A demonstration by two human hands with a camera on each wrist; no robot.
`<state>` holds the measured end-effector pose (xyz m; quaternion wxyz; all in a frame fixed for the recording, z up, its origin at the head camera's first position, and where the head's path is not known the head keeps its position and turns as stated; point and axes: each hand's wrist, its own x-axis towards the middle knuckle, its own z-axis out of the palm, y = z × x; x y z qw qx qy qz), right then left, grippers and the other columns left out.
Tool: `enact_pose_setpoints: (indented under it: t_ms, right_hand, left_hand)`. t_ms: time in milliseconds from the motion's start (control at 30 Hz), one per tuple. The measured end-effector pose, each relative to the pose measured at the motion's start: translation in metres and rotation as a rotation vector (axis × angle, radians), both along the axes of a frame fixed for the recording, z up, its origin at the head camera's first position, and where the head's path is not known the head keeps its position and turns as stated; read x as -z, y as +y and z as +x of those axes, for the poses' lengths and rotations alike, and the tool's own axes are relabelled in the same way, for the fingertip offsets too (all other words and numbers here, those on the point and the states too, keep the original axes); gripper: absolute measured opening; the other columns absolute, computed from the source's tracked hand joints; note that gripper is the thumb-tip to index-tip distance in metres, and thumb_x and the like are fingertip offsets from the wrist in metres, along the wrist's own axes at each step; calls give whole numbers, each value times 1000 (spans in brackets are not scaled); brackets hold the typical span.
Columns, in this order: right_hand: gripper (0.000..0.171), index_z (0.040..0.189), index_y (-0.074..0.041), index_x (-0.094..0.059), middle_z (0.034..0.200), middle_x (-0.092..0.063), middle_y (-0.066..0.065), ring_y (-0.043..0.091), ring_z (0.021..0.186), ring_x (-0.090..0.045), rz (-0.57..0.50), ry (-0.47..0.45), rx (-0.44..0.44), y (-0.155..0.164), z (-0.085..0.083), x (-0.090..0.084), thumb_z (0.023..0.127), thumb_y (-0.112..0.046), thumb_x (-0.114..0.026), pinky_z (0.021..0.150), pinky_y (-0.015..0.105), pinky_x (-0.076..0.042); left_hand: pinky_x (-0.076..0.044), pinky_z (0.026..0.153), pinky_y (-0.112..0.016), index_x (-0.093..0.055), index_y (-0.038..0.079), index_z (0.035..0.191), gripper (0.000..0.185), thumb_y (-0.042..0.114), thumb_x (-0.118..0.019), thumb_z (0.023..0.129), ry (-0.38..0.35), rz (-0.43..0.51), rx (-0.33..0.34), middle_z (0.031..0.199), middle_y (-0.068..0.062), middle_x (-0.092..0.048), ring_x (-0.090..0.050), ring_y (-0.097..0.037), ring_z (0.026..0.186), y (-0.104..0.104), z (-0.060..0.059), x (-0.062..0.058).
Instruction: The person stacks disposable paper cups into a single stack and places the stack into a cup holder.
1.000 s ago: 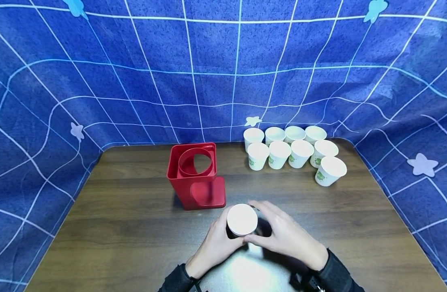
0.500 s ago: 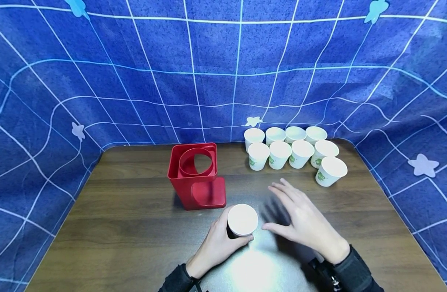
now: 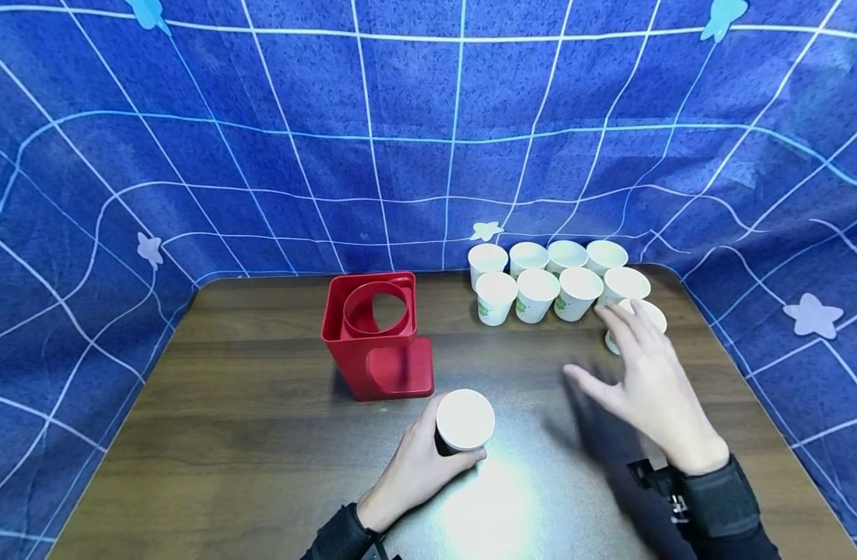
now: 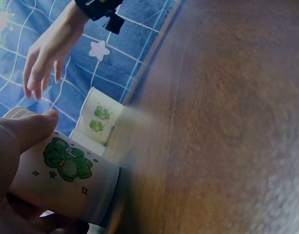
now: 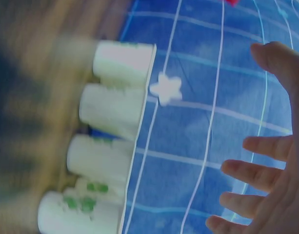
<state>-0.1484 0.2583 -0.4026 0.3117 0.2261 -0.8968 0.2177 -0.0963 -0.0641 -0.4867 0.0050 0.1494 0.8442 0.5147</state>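
Head view: left hand (image 3: 414, 467) grasps a cup (image 3: 464, 421); right hand (image 3: 648, 381), fingers spread and holding nothing, nears another cup (image 3: 645, 313). Thin paper looks light and easily crushed; better held gently around the wall.

I see the table (image 3: 260, 435) with a cloth wall (image 3: 400, 117) behind it. The cup holder (image 3: 376, 334) stands in the middle, a bit to the left. Near me, just right of it, my left hand (image 3: 418, 467) holds one cup (image 3: 463, 421). The group of cups (image 3: 554, 284) sits far right (two rows). My right hand (image 3: 648, 385) is over the nearest cup (image 3: 648, 315) of that group.
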Motion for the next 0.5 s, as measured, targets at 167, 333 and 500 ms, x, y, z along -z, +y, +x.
enact_pose_setpoints:
  t_ms: [167, 333, 500]
  right_hand:
    - [96, 145, 3, -51, 138, -58, 30, 52, 139, -44, -55, 14, 92, 22, -12, -5, 69, -43, -87, 120, 62, -30]
    - [100, 146, 9, -47, 141, -51, 37, 55, 137, -42, -111, -13, 187, 41, -22, -2, 67, -36, -89, 126, 54, -23]
    - [106, 153, 6, -38, 147, -44, 38, 56, 137, -39, -218, -150, 285, 55, -28, 5, 72, -36, -90, 118, 65, -27]
  left_hand:
    - [-53, 103, -42, -51, 23, 141, 77, 35, -92, 76, -7, 7, 3, 131, 7, -66, -64, -10, 119, 0, 0, -1]
    - [-53, 103, -41, -52, 24, 140, 76, 34, -92, 76, -3, 8, 1, 130, 8, -66, -64, -10, 118, -1, 0, -1]
    - [-53, 103, -40, -52, 25, 139, 75, 34, -92, 76, 2, 6, 2, 129, 9, -66, -64, -9, 117, -1, 0, 0]
